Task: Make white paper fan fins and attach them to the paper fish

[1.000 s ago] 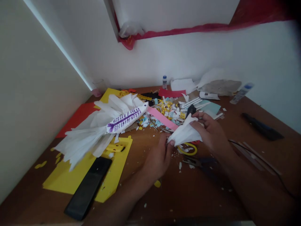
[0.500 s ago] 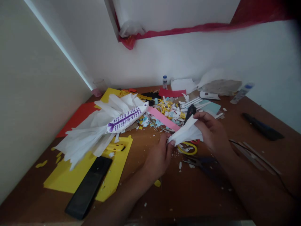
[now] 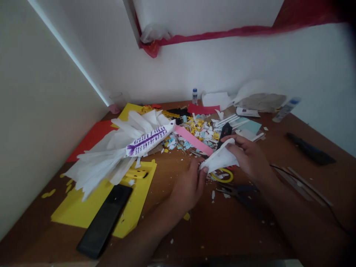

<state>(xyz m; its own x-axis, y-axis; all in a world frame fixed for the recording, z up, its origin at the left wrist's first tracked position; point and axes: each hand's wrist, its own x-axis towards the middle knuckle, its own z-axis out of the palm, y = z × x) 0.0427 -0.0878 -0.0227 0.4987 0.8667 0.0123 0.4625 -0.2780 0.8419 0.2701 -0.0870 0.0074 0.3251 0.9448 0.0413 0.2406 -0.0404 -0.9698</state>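
Between my hands is a folded piece of thin white paper (image 3: 219, 158), held above the table. My left hand (image 3: 188, 185) pinches its narrow left end between thumb and fingers. My right hand (image 3: 247, 155) grips the wider right end, thumb and fingers closed on the upper edge. Just below the paper lie scissors with yellow handles (image 3: 226, 177), partly covered by it. To the left rests a white paper bird (image 3: 151, 141) with purple markings, its pleated tail (image 3: 97, 167) spread out. A pink paper strip (image 3: 193, 140) runs from near the bird's head toward my left hand.
Pliers (image 3: 236, 190) lie by my right forearm. Paper scraps (image 3: 200, 129) are heaped behind my hands. A black phone-like object (image 3: 107, 222) rests on yellow sheets (image 3: 75, 207), beside a yellow cutter (image 3: 136, 173). Glue bottles (image 3: 195, 96) stand at the back, a dark tool (image 3: 310, 148) at right.
The paper's right part has been folded or turned down, and its upper edge now looks straighter. My right fingers have shifted slightly along it; my left hand stays nearly in place.
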